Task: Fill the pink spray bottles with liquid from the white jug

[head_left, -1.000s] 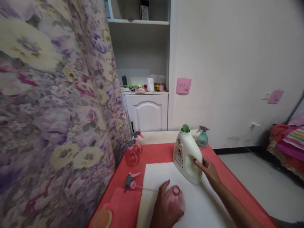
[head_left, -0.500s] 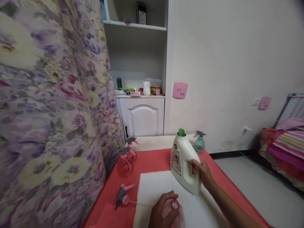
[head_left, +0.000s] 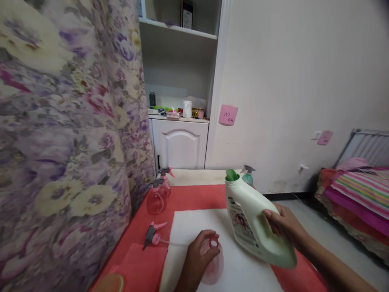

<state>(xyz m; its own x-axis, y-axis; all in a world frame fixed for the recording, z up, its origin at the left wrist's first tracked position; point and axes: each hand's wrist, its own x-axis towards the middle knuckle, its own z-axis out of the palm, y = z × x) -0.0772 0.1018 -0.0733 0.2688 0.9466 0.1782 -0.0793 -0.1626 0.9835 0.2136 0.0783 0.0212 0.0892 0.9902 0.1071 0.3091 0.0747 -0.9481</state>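
- The left hand [head_left: 197,253] curls round the pink bottle [head_left: 212,271], thumb and forefinger closed about its neck; the bottle stands uncapped on the white cloth [head_left: 194,221], and the hold seems meant to steady it.
- The right hand [head_left: 284,223] wraps its fingers through the handle of the pale jug [head_left: 247,215], which tilts with its mouth to the left; that grip probably suits its bulk.
- The spray head [head_left: 150,235] lies on its side, tube reaching over the cloth (likely set aside to free the neck).
- Right fingertips are mostly hidden; the jug's contents cannot be seen; a round tan thing [head_left: 109,283] is cut off below.
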